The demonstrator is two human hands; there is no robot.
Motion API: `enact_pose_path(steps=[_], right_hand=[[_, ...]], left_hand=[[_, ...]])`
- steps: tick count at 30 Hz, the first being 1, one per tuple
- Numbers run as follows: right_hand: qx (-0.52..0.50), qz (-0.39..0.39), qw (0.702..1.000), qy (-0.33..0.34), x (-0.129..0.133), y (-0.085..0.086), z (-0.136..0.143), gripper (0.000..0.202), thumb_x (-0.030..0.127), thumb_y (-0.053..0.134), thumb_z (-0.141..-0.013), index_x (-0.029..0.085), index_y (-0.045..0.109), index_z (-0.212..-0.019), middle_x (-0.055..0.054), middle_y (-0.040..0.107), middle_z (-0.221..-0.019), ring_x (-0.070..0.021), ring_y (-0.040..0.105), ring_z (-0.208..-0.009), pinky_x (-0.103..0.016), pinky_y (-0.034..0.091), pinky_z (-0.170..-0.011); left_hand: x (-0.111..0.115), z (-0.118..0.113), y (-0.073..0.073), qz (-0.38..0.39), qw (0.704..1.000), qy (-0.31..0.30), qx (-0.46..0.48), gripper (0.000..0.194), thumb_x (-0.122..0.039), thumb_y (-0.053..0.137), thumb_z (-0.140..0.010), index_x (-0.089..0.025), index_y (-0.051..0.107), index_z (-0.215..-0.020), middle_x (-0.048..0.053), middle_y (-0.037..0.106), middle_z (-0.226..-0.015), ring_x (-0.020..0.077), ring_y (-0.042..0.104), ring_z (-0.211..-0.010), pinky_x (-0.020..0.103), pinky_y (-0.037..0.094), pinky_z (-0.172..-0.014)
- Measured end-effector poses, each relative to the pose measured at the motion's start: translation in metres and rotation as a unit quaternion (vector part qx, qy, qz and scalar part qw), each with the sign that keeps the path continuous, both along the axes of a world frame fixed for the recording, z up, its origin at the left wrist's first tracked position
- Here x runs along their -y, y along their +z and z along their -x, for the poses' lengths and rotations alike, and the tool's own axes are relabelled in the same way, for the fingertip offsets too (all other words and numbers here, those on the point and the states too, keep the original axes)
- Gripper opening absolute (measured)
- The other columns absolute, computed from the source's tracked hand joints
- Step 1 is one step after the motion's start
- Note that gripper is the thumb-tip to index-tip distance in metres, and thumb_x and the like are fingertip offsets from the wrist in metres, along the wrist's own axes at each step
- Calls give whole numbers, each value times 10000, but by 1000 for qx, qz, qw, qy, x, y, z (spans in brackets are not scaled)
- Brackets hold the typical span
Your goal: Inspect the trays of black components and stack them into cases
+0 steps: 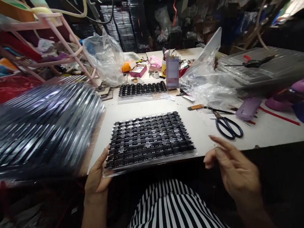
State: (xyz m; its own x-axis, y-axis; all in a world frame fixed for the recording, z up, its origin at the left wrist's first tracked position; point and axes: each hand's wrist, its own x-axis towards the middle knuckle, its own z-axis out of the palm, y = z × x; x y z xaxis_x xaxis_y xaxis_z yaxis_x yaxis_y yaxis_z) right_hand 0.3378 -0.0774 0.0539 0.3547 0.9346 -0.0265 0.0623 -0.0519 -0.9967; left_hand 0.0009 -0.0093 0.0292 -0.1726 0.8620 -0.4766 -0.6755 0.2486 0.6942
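Note:
A clear plastic tray (152,160) with rows of black strip-like parts (149,136) lies at the front edge of the white table, tilted slightly and jutting toward me. My left hand (98,174) grips its left front corner, thumb below and fingers along the side. To the right of the tray, my right hand (234,169) hovers off the table edge with nothing in it, index finger stretched out and the other fingers loosely bent. Nearest to it on the table are scissors (228,126) with dark blue handles.
Stacked trays in shiny plastic (47,126) rise at the left beside a pink rack (68,47). A second tray of black parts (142,88) lies farther back. Right of it are an orange-handled cutter (195,107), crumpled clear bags (213,85), a purple case (248,108) and pliers (256,62).

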Motion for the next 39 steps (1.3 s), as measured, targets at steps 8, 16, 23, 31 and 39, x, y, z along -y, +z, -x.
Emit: enact_pose_path(steps=[8,16,23,31,39], right_hand=[[-92,194,971,105,-5,-43,13,673,541,444,-896,287,220,-1477,17,626,-577,-133,527,-429,-239,432,-440],[28,159,986,31,-3,-55,17,637,562,460,-878,219,408,-1412,-15,671,-685,-167,594,-551,-297,508,-559],[-96,161,981,-51,4,-60,5,498,462,674,-765,198,637,-1187,-76,733,-920,-259,682,-838,-370,574,-776],[-290,136,947,-7,-41,-23,4,240,358,690,-770,251,701,-985,-8,675,-684,-149,595,-533,-253,523,-444],[-371,137,914,91,-78,-25,16,406,541,535,-857,176,699,-792,-43,695,-698,-176,631,-577,-301,526,-504]], left_hand=[[9,-6,-3,-41,999,3,-35,501,-119,627,-762,-187,567,-1255,83,678,-1144,267,624,-1060,395,481,-966],[8,-4,0,-53,994,-63,-67,536,-178,645,-778,-213,522,-1299,85,658,-1177,279,592,-1112,408,464,-977],[9,-4,1,-47,994,-82,-47,518,-154,627,-788,-208,531,-1294,86,661,-1177,275,591,-1117,403,455,-988],[1,-2,0,-21,997,-56,-41,511,-131,631,-761,-200,568,-1263,77,670,-1165,280,596,-1108,386,484,-968],[-12,-7,1,26,999,22,-12,479,-84,566,-786,-222,584,-1245,37,665,-1183,236,591,-1122,313,516,-922]])
